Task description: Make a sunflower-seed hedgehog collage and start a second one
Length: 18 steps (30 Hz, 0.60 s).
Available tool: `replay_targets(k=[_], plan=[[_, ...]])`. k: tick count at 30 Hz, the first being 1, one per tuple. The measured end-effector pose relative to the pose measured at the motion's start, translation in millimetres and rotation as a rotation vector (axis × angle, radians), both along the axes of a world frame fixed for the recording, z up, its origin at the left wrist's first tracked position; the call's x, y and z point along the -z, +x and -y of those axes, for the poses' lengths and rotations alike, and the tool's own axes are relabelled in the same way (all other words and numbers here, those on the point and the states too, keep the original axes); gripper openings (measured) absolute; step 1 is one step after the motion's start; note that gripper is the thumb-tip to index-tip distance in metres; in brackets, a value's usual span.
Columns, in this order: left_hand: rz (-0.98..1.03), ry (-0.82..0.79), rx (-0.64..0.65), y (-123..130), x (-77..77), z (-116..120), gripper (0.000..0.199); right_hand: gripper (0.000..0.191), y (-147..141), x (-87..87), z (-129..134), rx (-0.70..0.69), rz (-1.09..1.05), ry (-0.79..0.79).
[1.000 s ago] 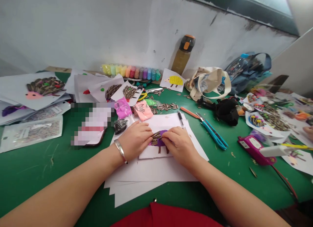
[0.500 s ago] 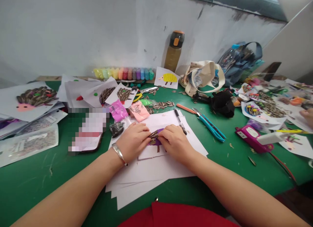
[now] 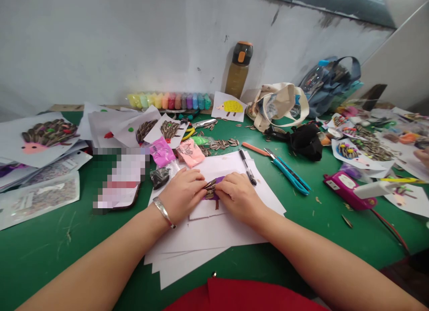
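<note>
On a small white card [image 3: 204, 209] over stacked white paper lies a purple clay shape [image 3: 218, 181] with sunflower seeds [image 3: 210, 189] on its left part and a brown leg strip below. My left hand [image 3: 186, 190] rests at the card's left side, fingers together, their tips touching the seeds. From the right, my right hand [image 3: 240, 192] covers much of the purple clay, its fingers bent and pressed together beside the seeds. Anything between the fingertips of either hand is too small to make out. A black pen [image 3: 247, 168] lies behind my right hand.
Clay packets [image 3: 162, 151], loose seeds [image 3: 225, 144] and scissors [image 3: 204, 123] lie behind the paper. To the right are a blue cutter [image 3: 290, 173] and a magenta glue device [image 3: 348, 190]. A phone [image 3: 124, 181] is at left. Part of another person's hand shows at the far right edge.
My right hand's fingertips have shifted very slightly left on the purple clay. My left hand stays in nearly the same place.
</note>
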<state>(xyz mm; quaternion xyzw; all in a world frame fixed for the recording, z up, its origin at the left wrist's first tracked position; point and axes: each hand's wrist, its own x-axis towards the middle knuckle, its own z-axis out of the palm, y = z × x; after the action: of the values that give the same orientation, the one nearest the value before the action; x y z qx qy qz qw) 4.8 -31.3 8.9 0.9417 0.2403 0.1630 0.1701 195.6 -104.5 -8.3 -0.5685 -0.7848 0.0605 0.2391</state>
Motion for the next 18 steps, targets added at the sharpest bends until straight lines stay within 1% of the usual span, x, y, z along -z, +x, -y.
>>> replay_targets(k=[4,7,10,18], plan=[[-0.016,-0.002,0.01,1.0,-0.2,0.0,0.02,0.013,7.2,-4.7,0.7,0.04,-0.041,-0.028],[-0.015,-0.008,0.004,1.5,-0.4,0.1,0.021,0.017,11.7,-7.2,1.5,0.069,-0.008,-0.066],[-0.007,-0.011,0.005,1.6,-0.6,0.1,0.021,0.019,11.4,-8.1,1.9,0.06,0.03,-0.093],[-0.005,-0.004,0.002,1.0,-0.4,0.3,0.021,0.02,6.5,-6.2,1.5,0.051,0.077,-0.085]])
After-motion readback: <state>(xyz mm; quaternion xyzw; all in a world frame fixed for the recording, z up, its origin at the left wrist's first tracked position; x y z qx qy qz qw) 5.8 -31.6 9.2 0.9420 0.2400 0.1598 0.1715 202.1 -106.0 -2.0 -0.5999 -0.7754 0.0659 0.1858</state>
